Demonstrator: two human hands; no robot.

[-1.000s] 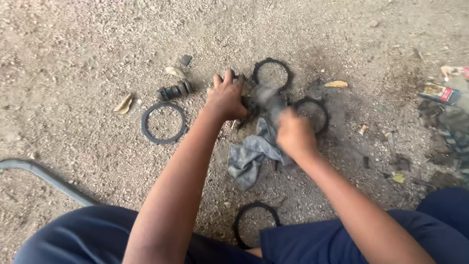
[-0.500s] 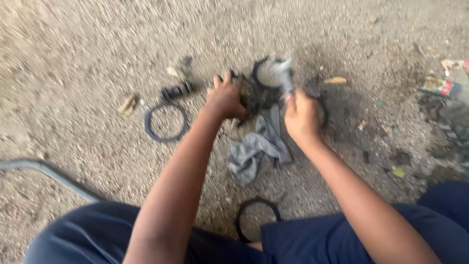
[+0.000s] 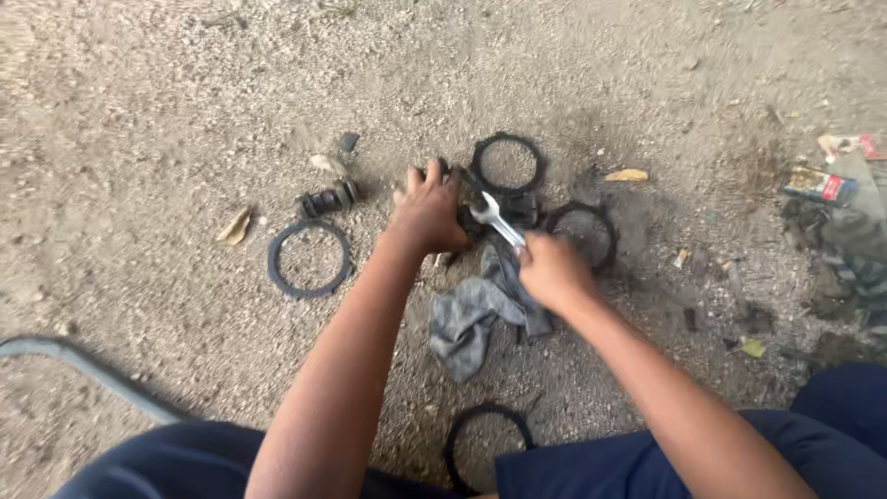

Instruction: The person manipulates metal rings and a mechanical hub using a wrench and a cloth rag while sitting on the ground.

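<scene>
My left hand (image 3: 427, 211) presses down on a dark metal part (image 3: 467, 194) lying on the gravel ground; most of the part is hidden under the palm. My right hand (image 3: 550, 271) grips a silver open-end wrench (image 3: 496, 219), whose jaw end reaches the dark part beside my left fingers. A grey rag (image 3: 473, 314) lies crumpled on the ground just under my right hand. Black rings lie around the part: one behind it (image 3: 507, 164) and one to its right (image 3: 582, 234).
Another black ring (image 3: 309, 260) and a short black ribbed piece (image 3: 327, 200) lie to the left. A fourth ring (image 3: 488, 445) sits between my knees. Litter and dark scraps (image 3: 836, 212) are at the right edge, a grey hose (image 3: 83, 365) at lower left.
My right hand left the rag it was holding up and now holds a wrench against the dark part. My left hand stayed on the part.
</scene>
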